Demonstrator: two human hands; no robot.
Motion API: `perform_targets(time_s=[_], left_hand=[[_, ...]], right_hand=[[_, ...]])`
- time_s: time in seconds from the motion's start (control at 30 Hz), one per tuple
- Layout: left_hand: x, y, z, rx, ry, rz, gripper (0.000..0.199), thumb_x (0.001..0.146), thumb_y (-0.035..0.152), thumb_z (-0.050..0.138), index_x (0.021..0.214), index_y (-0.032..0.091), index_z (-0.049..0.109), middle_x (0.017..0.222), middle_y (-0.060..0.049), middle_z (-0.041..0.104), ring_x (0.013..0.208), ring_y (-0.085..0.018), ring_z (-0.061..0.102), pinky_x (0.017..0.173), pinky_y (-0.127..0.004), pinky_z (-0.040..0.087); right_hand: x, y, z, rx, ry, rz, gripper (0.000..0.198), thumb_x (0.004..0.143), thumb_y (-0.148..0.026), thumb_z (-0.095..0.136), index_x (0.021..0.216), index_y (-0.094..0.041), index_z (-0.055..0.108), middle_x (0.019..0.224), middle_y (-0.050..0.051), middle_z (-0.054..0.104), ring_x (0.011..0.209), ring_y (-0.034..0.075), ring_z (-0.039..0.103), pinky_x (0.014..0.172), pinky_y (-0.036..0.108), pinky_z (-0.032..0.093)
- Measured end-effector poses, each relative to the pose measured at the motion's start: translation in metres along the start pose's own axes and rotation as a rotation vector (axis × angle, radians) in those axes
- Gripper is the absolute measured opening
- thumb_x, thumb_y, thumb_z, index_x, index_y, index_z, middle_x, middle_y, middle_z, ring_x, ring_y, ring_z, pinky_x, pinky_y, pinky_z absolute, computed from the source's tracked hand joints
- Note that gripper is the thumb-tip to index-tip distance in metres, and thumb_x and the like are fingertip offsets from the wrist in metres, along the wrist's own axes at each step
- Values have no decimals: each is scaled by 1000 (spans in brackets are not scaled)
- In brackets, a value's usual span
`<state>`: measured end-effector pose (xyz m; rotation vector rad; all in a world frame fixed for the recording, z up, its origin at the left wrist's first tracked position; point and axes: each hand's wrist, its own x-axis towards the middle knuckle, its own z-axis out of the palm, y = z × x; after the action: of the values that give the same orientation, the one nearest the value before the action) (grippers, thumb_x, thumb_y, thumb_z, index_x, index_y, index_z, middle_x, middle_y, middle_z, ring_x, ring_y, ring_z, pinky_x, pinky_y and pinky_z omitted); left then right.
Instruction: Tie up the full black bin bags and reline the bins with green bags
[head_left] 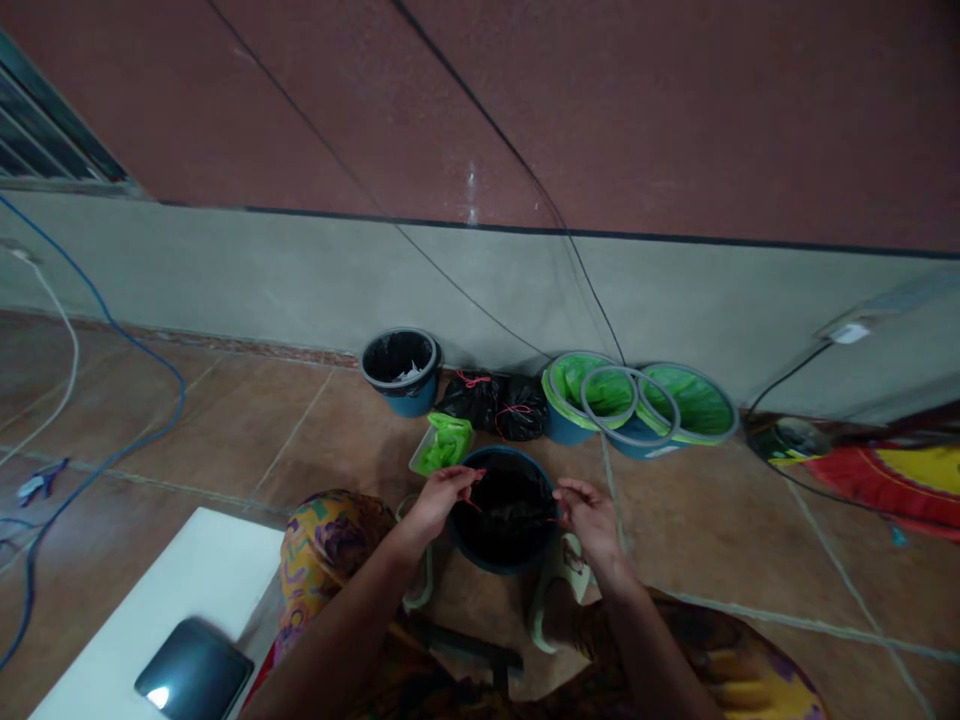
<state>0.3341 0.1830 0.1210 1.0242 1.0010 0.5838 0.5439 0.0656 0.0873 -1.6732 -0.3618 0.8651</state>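
Observation:
A blue bin [501, 568] stands on the floor between my feet, with a black garbage bag [514, 500] inside it. At the bin's left rim my left hand [442, 497] pinches a red string [472, 502]. Over the right rim, my right hand [590, 512] has its fingers closed, with a bit of red string showing beside the fingertips. Whether both ends belong to one string is hidden by the dark bag. Just behind the bin, bright green bags [445, 443] lie in a small white tray [417, 458].
Two tied black bags [474, 400] with red strings sit by the wall. A black-lined bin [411, 398] is left of them; green-lined bins [568, 425] with loose grey rings [670, 400] are right. A white table [135, 610] holding a dark phone-like device [196, 672] is at lower left.

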Motion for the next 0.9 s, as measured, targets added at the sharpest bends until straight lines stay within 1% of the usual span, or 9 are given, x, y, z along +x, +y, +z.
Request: perform_targets(time_s=[0.1, 0.2, 0.27, 0.37, 0.47, 0.57, 0.7, 0.8, 0.9], left_hand=[[-2, -3, -7, 32, -3, -38, 30, 67, 43, 74, 71, 13, 73, 52, 3, 50, 50, -8, 40, 54, -23, 31], [-4, -5, -14, 24, 18, -79, 31, 65, 42, 77, 74, 13, 74, 58, 1, 56, 50, -6, 40, 54, -22, 32], [-7, -5, -17, 17, 32, -74, 31, 63, 42, 78, 74, 13, 74, 63, 0, 60, 50, -6, 42, 55, -22, 34], [-12, -6, -18, 70, 27, -44, 35, 65, 48, 76, 75, 14, 73, 53, 4, 54, 47, -6, 41, 54, -22, 34], [-14, -11, -19, 177, 14, -38, 43, 71, 57, 67, 75, 15, 70, 41, 7, 43, 41, -8, 39, 52, -24, 35], [-15, -17, -20, 262, 0, -43, 45, 75, 61, 60, 74, 16, 66, 38, 8, 41, 39, -10, 41, 52, -25, 37], [-18, -18, -21, 338, -55, 25, 38, 79, 54, 55, 71, 18, 65, 46, 5, 50, 46, -10, 45, 54, -24, 37], [-21, -17, -23, 319, -4, 86, 35, 81, 49, 55, 70, 18, 65, 55, 2, 58, 55, -12, 50, 59, -24, 38], [-22, -19, -27, 292, 37, 97, 35, 82, 49, 55, 68, 18, 65, 57, 0, 59, 58, -13, 50, 61, -25, 39]], right_hand=[[6, 13, -13, -70, 32, -16, 47, 67, -48, 66, 100, -15, 66, 71, 3, 69, 43, 10, 46, 44, 25, 38], [6, 16, -32, -419, 44, -49, 42, 78, -42, 56, 106, -14, 67, 80, 9, 72, 53, 16, 58, 53, 29, 45], [0, 11, -38, -801, 121, -91, 37, 79, -32, 55, 108, -13, 68, 94, 16, 71, 73, 24, 67, 66, 34, 49], [-16, 4, -21, -1147, 203, -300, 39, 85, -26, 50, 119, -14, 65, 119, 20, 63, 107, 32, 62, 87, 42, 49], [-30, 6, 24, -1069, -97, -595, 35, 91, -24, 44, 119, -20, 65, 121, 12, 64, 116, 24, 58, 101, 36, 45], [-31, 17, 74, -998, -355, -691, 40, 88, -15, 47, 124, -21, 62, 135, 10, 56, 119, 20, 57, 101, 30, 45], [-14, 35, 112, -1026, -556, -634, 33, 94, -15, 40, 114, -17, 67, 126, 12, 62, 110, 17, 62, 95, 27, 47], [3, 46, 114, -1146, -610, -492, 32, 95, -15, 39, 98, -14, 71, 104, 12, 70, 96, 18, 66, 85, 27, 49], [15, 51, 106, -1207, -603, -413, 33, 93, -10, 38, 99, -13, 71, 103, 13, 70, 94, 19, 67, 83, 27, 49]])
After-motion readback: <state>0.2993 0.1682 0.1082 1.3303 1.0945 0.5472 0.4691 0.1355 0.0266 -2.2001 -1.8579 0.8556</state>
